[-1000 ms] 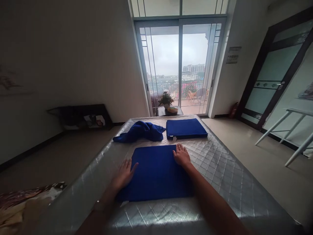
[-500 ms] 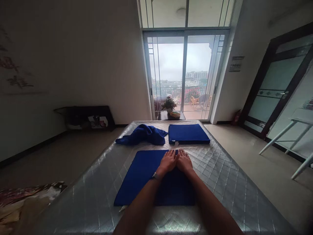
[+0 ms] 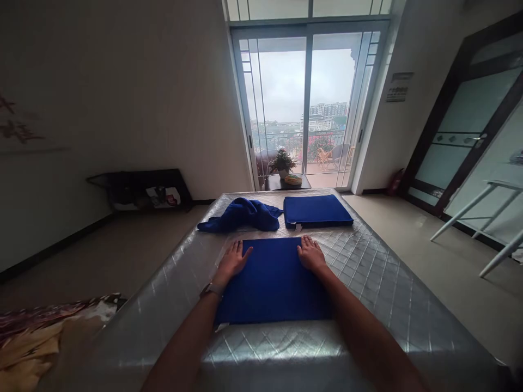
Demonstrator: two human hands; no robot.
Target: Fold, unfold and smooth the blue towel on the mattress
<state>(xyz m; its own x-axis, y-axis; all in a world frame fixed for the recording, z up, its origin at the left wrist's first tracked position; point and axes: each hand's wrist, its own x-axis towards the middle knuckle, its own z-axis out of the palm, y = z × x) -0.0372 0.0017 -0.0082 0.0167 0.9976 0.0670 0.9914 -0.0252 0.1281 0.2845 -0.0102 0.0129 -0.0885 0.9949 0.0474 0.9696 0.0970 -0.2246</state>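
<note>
A flat, folded blue cloth point(image 3: 273, 283) lies on the silver quilted table cover point(image 3: 368, 283) in front of me. My left hand point(image 3: 233, 259) rests on its far left corner, fingers stretched forward and thumb apart. At the far right corner lies my right hand point(image 3: 311, 255), palm down with the fingers extended. Neither hand grips anything. Beyond them on the left is a crumpled blue cloth point(image 3: 245, 215). To its right sits a neat stack of folded blue cloth point(image 3: 317, 210) with a small white tag at its near edge.
Behind the table's far edge stands a small dark table with a potted plant point(image 3: 283, 162), before a sliding glass door point(image 3: 281, 92). Fabric point(image 3: 36, 337) is heaped at lower left. A pale-legged stand point(image 3: 469, 212) and a dark-framed door point(image 3: 461, 125) are on the right.
My hands were together near the far right of the folded cloth. My left hand has moved to the far left corner. The folded cloth's left edge now sits further right.
</note>
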